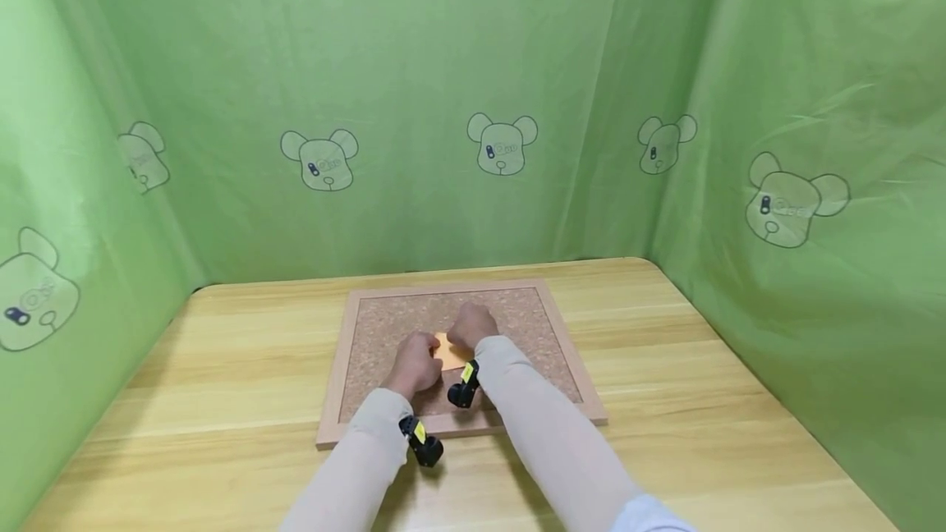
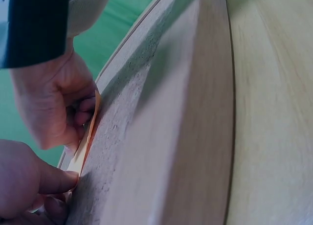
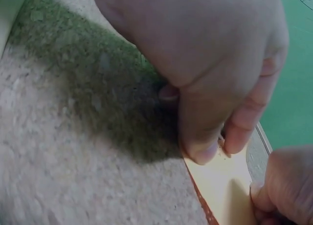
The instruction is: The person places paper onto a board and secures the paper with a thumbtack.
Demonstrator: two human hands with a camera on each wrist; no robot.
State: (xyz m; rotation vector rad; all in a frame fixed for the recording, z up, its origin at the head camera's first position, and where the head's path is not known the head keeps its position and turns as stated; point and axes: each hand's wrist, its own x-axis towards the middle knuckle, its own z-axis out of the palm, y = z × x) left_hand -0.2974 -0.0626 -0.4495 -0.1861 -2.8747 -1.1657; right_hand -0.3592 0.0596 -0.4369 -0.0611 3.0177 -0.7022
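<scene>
A small orange square of paper lies over the middle of a cork board, its edge slightly lifted and curved in the left wrist view. My left hand pinches the paper's left edge between thumb and fingers. At the paper's other side, my right hand is curled with thumb and forefinger pinched together, fingertips right at the paper's top face. A small item shows as a sliver between those fingertips; I cannot tell what it is.
The cork board has a raised light-wood frame and lies flat on a wood-grain table. Green curtains printed with bear heads close in the back and both sides. Each wrist carries a small black camera.
</scene>
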